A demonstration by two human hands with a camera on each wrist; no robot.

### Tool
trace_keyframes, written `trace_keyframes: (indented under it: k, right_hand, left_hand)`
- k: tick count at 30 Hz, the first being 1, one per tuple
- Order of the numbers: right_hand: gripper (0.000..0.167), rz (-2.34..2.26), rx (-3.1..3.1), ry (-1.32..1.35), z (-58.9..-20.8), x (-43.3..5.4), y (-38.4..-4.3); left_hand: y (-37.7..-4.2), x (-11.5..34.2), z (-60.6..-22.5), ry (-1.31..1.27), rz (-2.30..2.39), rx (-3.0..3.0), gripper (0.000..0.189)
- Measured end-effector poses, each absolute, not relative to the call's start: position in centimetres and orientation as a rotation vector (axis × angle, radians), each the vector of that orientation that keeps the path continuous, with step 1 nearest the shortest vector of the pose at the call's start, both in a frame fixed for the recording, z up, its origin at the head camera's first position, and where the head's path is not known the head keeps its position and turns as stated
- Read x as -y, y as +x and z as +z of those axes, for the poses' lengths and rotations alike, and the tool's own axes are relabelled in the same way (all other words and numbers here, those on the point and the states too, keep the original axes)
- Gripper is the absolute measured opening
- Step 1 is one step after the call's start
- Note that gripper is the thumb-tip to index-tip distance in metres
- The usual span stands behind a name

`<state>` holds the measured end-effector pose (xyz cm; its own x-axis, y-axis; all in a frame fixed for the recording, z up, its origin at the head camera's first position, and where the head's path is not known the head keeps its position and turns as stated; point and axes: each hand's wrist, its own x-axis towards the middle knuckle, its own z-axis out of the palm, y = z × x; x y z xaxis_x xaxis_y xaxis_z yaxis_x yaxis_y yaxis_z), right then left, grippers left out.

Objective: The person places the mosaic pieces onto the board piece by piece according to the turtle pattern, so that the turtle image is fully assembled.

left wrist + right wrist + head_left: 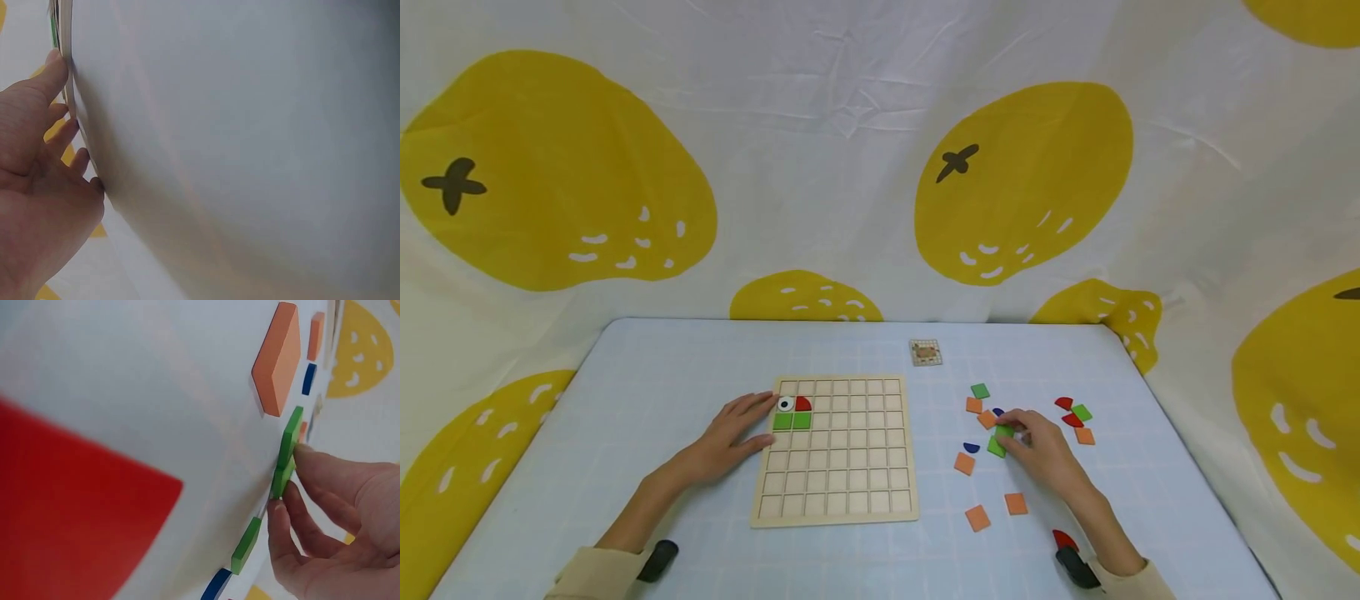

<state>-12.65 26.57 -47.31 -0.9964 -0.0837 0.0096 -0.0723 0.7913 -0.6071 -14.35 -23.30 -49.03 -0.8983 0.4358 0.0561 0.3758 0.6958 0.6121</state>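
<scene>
A wooden grid board [837, 457] lies on the table. Its upper left cells hold a white tile with a black-dotted eye [786, 404], a red quarter-circle piece [803, 404] and two green square tiles [792, 421]. Against the board's left edge rest the fingertips and thumb of my left hand [724, 446], fingers fairly straight. To the right of the board, my right hand [1041, 450] pinches a green square tile [1004, 432] between thumb and fingers. Another green tile [996, 447] lies right against it. The right wrist view shows the two green tiles [290, 437] at the fingertips.
Orange squares [977, 517] and blue half-round pieces [972, 447] are scattered around my right hand. Farther right lie red pieces [1063, 403], a green tile [1081, 412] and an orange one [1085, 436]. A red piece [1064, 540] sits near my right wrist. A small patterned card [926, 352] lies behind the board.
</scene>
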Motion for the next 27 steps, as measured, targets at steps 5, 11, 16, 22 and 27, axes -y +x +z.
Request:
trace_keyframes:
  k: [5, 11, 16, 22, 27]
  right_hand:
    - [0.031, -1.032, -2.988, -0.19, -47.3, -26.4, -13.0]
    - [0.024, -1.091, -2.979, -0.279, -46.9, -26.0, -13.3]
    - [0.02, -1.098, -2.958, -0.337, -46.6, -25.4, -13.8]
    - [0.021, -1.121, -2.957, -0.354, -46.3, -24.1, -14.5]
    - [0.022, -1.177, -2.935, -0.396, -46.3, -22.9, -15.0]
  left_hand:
    - [-14.4, 23.3, -49.0, 0.666, 0.972, -2.808, 0.065]
    - [-14.5, 23.4, -49.2, 0.673, 0.986, -2.802, 0.065]
    - [-14.7, 23.4, -49.6, 0.676, 0.991, -2.791, 0.066]
    - [-14.6, 23.5, -49.6, 0.661, 0.984, -2.788, 0.066]
    - [-14.4, 23.4, -49.2, 0.666, 0.986, -2.796, 0.064]
